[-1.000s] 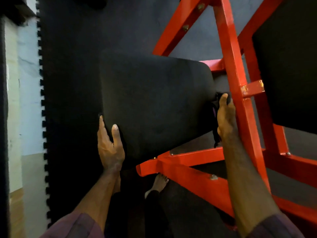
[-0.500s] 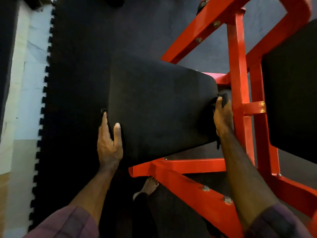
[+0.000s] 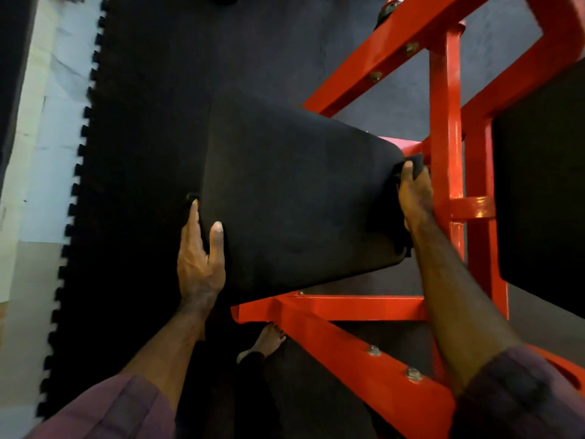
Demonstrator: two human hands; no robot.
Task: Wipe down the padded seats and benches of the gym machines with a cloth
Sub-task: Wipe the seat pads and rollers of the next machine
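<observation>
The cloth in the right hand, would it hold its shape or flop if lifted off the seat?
The cloth would probably flop: it bunches under the right hand and a tail hangs down the seat pad edge. Likely light, too.

Your padded seat (image 3: pixel 297 198): black, matte, rounded corners, tilted, filling frame centre on red frame (image 3: pixel 443 128). Your cloth (image 3: pixel 413 167): dark, bunched against seat's right edge, right of centre.
</observation>
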